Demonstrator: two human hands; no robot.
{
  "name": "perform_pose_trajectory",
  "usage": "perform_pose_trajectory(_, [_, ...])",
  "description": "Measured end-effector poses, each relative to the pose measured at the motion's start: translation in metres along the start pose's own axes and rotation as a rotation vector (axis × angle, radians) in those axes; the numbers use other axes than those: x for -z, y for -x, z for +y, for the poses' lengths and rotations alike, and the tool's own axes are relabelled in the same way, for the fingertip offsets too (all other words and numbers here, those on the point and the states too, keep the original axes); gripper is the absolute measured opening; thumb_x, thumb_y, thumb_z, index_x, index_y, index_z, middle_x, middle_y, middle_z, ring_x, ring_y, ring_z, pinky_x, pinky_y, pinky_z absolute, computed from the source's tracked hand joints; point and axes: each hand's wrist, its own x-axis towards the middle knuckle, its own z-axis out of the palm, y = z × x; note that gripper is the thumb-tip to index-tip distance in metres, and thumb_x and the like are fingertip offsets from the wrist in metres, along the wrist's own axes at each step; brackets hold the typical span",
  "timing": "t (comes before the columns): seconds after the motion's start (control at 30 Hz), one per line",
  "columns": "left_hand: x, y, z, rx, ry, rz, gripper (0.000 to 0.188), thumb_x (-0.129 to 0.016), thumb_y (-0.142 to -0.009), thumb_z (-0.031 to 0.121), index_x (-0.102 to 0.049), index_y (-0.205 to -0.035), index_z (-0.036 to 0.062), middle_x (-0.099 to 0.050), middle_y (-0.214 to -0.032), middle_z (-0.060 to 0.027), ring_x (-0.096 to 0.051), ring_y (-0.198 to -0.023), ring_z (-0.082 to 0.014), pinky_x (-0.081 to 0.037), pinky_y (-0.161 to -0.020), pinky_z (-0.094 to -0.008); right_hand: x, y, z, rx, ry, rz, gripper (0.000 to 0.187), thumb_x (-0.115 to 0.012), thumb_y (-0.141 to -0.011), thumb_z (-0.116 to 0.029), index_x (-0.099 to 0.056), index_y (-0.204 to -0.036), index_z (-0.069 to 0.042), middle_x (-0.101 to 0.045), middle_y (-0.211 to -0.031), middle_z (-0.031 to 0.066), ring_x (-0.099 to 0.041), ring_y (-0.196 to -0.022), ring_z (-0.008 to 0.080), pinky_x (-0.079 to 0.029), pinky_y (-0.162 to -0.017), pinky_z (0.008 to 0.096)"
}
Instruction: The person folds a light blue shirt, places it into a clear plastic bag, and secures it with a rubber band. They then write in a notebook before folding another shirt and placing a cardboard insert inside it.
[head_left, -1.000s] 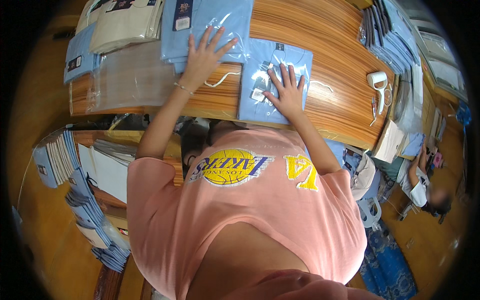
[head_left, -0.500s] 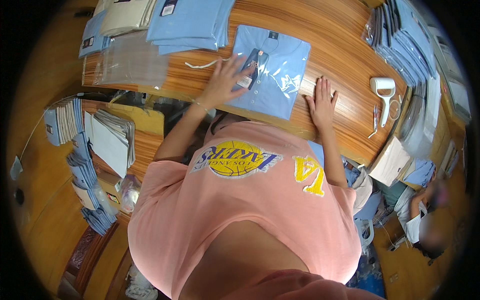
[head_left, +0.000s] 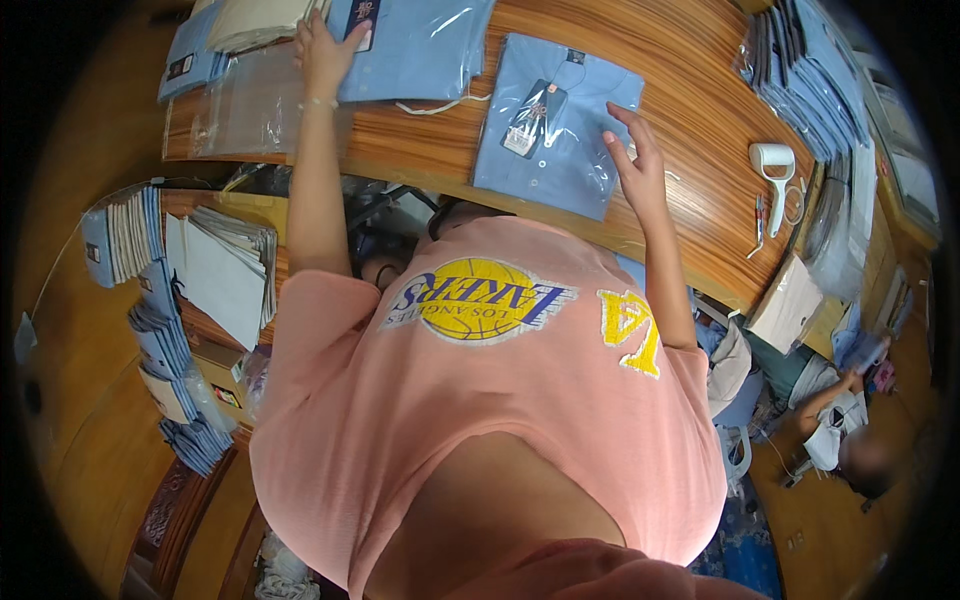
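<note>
A folded light-blue shirt (head_left: 575, 165) lies on the wooden table in a shiny clear bag, with a dark hang tag (head_left: 535, 120) on its front. My right hand (head_left: 643, 170) is at the shirt's right edge, thumb and forefinger apart and curved; I cannot tell whether the fingertips touch the bag. Farther left, my left hand (head_left: 324, 58) reaches to a stack of bagged blue shirts (head_left: 420, 55). Its fingers are spread at the stack's left side, beside a cream folded garment pile (head_left: 255, 25), and nothing shows in its grip.
Clear plastic bags (head_left: 240, 110) lie at the table's left front. A white lint roller (head_left: 774, 185) and a small red-handled tool (head_left: 759, 225) lie at right, before more shirt stacks (head_left: 805, 80). A lower left shelf holds white sheets (head_left: 215, 270). Another person (head_left: 840, 425) sits at far right.
My left hand has left the bagged shirt and moved left and away to the stack. My right hand has gone from lying flat on the table to a curved pose at the shirt's right edge.
</note>
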Motion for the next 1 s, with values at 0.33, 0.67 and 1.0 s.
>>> perform_pose_trajectory(0.33, [0.035, -0.050, -0.053, 0.360, 0.760, -0.645, 0.076, -0.076, -0.072, 0.023, -0.034, -0.130, -0.0037, -0.057, -0.108, -0.0186, -0.060, -0.093, -0.0213, -0.049, -0.082, -0.0288, -0.012, 0.025, 0.003, -0.338, -0.400, -0.078, 0.031, -0.054, -0.090, -0.016, -0.055, -0.117, -0.002, -0.061, -0.105, 0.0092, -0.055, -0.101, 0.0153, -0.041, -0.088, 0.0272])
perform_pose_trajectory(0.67, [0.139, 0.026, 0.143, 0.073, 1.481, -0.396, 0.052, -0.056, -0.083, -0.002, -0.034, -0.130, 0.0024, -0.050, -0.122, -0.0139, -0.050, -0.112, -0.0200, -0.042, -0.095, -0.0313, -0.033, -0.030, -0.027, -0.133, -0.546, 0.226, 0.065, -0.058, -0.086, -0.023, -0.025, -0.139, -0.004, -0.032, -0.138, 0.0165, -0.033, -0.127, 0.0227, -0.034, -0.100, 0.0319])
perform_pose_trajectory(1.0, [-0.035, 0.097, 0.137, 0.307, 0.913, -0.711, 0.047, -0.065, -0.082, 0.011, -0.045, -0.122, -0.0027, -0.061, -0.102, -0.0138, -0.060, -0.088, -0.0196, -0.048, -0.076, -0.0254, 0.011, 0.006, 0.063, -0.673, -0.507, 0.209, 0.039, -0.059, -0.085, -0.012, -0.049, -0.121, -0.001, -0.062, -0.096, 0.0053, -0.057, -0.078, 0.0107, -0.047, -0.060, 0.0231])
